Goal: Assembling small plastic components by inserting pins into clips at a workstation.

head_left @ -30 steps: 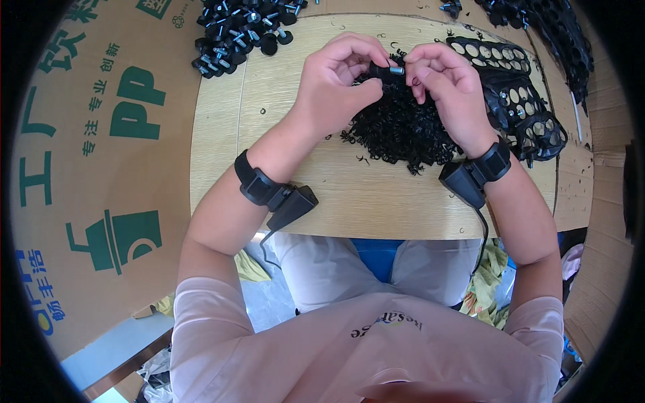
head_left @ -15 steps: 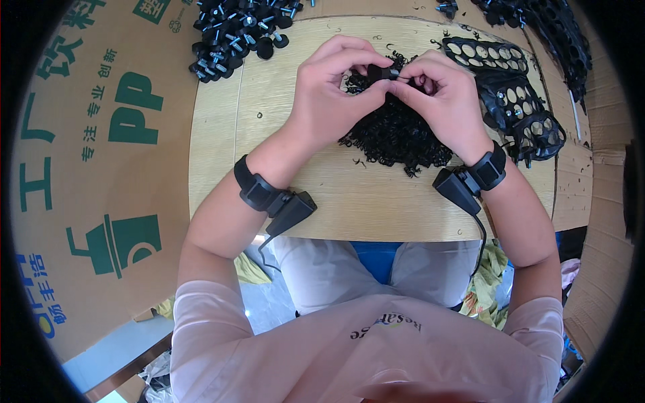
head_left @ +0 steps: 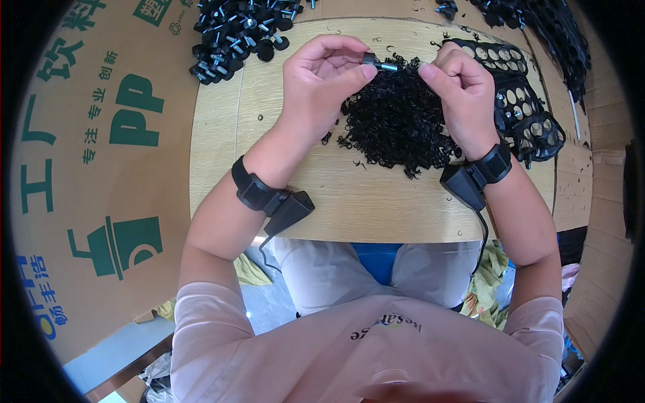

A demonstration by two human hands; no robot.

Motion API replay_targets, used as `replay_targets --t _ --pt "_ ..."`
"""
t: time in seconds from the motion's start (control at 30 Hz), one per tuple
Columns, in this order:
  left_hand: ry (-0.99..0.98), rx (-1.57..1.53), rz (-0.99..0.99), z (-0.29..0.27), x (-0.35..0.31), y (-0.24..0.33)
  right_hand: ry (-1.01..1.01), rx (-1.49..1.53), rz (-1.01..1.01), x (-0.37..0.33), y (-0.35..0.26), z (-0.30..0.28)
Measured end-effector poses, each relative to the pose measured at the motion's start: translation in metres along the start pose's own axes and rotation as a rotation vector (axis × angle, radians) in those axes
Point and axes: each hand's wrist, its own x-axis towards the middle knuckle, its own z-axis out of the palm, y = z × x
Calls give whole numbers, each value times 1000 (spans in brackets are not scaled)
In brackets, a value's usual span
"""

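My left hand (head_left: 314, 84) pinches a black-headed bolt (head_left: 385, 67) between thumb and fingertips, its metal shank pointing right. A short gap to the right of that shank, my right hand (head_left: 465, 94) is closed, thumb against forefinger; whatever may be between them is too small to make out. Both hands are raised above the far part of a heap of small curly black pieces (head_left: 396, 131) on the wooden tabletop (head_left: 322, 195). Behind the right hand lies black sheeting with rows of round holes (head_left: 531, 101).
Several black-headed bolts (head_left: 235, 40) are piled at the far left. More black holed strips (head_left: 554, 40) lie at the far right. Cardboard walls stand on the left (head_left: 127, 174) and right (head_left: 608, 201). Stray black bits dot the tabletop.
My hands have come apart. The right one has moved right, off the bolt, while the left one has shifted slightly left with it, so the metal shank now shows.
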Motion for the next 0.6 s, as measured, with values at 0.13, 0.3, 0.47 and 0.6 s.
replay_targets --t 0.13,0.3,0.47,0.6 --pt "60 -6 -31 -5 5 -1 55 428 61 7 4 -2" --pt "96 -25 -43 -4 5 2 355 882 309 13 -13 -10" --pt "77 26 -44 -3 4 -1 117 934 300 10 -10 -21" --pt "67 50 13 -5 4 -3 -93 422 200 9 -7 -14"
